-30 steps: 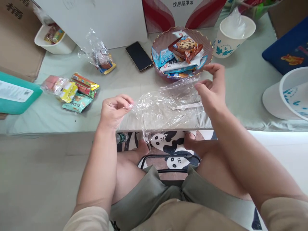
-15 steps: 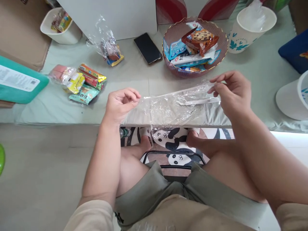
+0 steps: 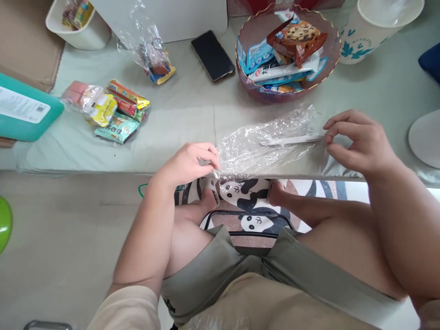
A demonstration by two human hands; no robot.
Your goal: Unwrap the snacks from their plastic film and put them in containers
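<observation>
A crumpled clear plastic bag (image 3: 240,149) lies along the front of the cloth-covered table, its lower left part reaching the edge. A narrow white strip (image 3: 292,140) shows on or in its right half. My left hand (image 3: 189,162) is closed, pinching the bag's left end between thumb and fingers. Just past the strip's right end, my right hand (image 3: 359,142) hovers with bent fingers apart and nothing visible in them. The bag's upper right corner lies free of that hand.
Behind the bag stand a glass bowl (image 3: 242,85) of wrapped snacks and a black phone (image 3: 213,56). Snack packets (image 3: 118,127) and a clear bag with snacks (image 3: 156,64) lie left. Paper cups (image 3: 364,39) stand right. Below the table edge are my legs and a panda mat (image 3: 237,190).
My right hand has let go of the bag and moved right. My left hand has shifted right and nearer to me, still holding its end. The bag now lies lower and looser.
</observation>
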